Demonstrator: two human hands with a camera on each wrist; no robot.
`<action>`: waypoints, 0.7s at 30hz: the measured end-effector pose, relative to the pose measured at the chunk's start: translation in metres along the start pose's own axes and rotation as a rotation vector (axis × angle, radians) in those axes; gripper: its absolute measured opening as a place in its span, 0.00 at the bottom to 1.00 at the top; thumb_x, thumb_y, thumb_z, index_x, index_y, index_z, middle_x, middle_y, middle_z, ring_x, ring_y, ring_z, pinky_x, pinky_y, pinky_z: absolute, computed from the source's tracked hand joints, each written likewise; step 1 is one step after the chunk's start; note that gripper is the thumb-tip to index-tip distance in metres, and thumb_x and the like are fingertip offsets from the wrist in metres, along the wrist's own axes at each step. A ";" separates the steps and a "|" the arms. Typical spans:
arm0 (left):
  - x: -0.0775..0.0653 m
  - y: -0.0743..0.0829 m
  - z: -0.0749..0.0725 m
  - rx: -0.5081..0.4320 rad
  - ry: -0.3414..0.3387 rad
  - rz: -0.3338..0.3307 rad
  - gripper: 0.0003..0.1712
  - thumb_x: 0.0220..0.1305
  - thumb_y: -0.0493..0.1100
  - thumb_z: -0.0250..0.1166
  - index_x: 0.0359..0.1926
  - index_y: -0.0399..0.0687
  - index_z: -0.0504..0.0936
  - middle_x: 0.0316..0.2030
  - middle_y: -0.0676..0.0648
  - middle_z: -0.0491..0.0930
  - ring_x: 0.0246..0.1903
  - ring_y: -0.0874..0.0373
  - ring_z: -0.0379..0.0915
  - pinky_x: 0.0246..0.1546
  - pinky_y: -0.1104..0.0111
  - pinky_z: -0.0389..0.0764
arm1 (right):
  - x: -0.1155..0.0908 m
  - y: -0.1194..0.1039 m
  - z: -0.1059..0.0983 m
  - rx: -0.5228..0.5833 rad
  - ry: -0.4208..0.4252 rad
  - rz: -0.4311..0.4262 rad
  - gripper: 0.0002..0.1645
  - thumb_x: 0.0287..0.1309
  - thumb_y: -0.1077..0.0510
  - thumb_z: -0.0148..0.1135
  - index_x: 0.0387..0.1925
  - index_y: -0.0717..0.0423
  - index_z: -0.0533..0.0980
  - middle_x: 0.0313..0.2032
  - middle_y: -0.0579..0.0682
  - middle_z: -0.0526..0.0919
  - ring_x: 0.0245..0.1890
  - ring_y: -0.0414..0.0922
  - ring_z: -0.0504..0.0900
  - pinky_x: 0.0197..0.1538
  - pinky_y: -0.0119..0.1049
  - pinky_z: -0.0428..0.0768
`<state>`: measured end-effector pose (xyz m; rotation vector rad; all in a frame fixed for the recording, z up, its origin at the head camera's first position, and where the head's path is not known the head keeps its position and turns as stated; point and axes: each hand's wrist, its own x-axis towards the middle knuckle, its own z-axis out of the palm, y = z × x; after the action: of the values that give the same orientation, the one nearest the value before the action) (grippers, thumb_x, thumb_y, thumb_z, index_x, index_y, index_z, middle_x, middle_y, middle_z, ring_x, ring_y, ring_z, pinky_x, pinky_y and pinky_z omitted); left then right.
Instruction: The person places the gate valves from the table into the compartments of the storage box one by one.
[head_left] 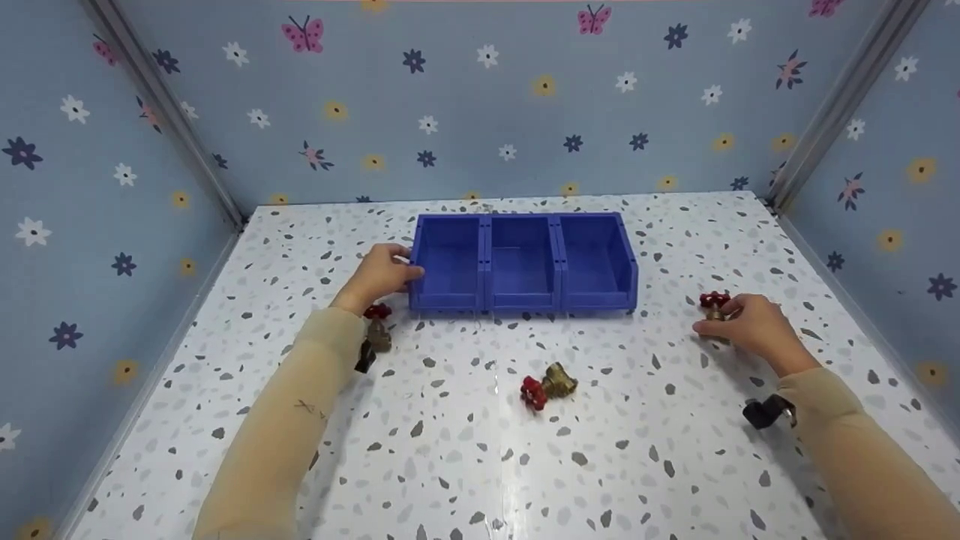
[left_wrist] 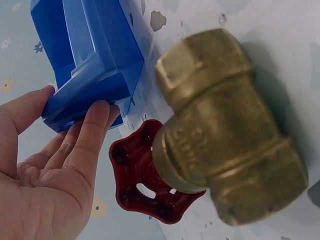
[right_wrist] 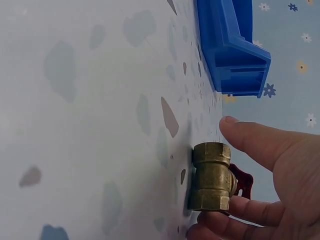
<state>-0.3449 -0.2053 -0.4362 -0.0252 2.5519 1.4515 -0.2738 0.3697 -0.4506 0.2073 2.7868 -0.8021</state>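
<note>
My left hand [head_left: 381, 274] holds the left side wall of the blue storage bins [head_left: 450, 301], three compartments joined in a row. Its thumb lies on the rim and its fingers on the outer side. Close to that wrist lies a brass valve [left_wrist: 215, 125] with a red handwheel [left_wrist: 145, 175], partly hidden by the arm in the head view. My right hand [head_left: 757, 330] is around another brass valve [right_wrist: 211, 177] on the table, thumb spread apart from it and fingers beside it. A third brass valve [head_left: 559, 381] lies in front of the bins, its red handwheel toward the left.
The white speckled table [head_left: 450, 465] is enclosed by blue flowered panels [head_left: 480, 97] at the back and both sides. Grey metal posts [head_left: 169, 112] stand at the back corners. A black wrist mount [head_left: 765, 412] sticks out beneath the right sleeve.
</note>
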 end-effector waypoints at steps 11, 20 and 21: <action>0.000 -0.002 0.000 -0.005 -0.005 0.014 0.26 0.65 0.43 0.64 0.59 0.35 0.71 0.52 0.36 0.77 0.49 0.45 0.80 0.50 0.58 0.81 | 0.004 -0.002 0.005 -0.004 -0.024 0.012 0.43 0.50 0.33 0.70 0.49 0.65 0.70 0.44 0.59 0.75 0.43 0.53 0.73 0.41 0.42 0.72; 0.000 -0.003 0.000 -0.008 0.000 0.028 0.27 0.65 0.44 0.65 0.59 0.35 0.71 0.51 0.36 0.77 0.48 0.44 0.81 0.49 0.58 0.82 | 0.010 0.001 0.005 0.019 -0.073 0.005 0.45 0.50 0.36 0.71 0.52 0.69 0.69 0.46 0.62 0.74 0.45 0.54 0.72 0.45 0.43 0.73; 0.000 -0.003 0.000 -0.010 -0.001 0.024 0.27 0.65 0.44 0.65 0.60 0.35 0.71 0.51 0.36 0.77 0.48 0.44 0.81 0.49 0.58 0.82 | 0.010 0.001 0.004 0.024 -0.076 0.004 0.45 0.50 0.37 0.72 0.52 0.70 0.69 0.47 0.62 0.74 0.46 0.54 0.72 0.45 0.43 0.73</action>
<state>-0.3449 -0.2066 -0.4388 0.0056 2.5529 1.4721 -0.2824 0.3690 -0.4568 0.1824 2.7060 -0.8259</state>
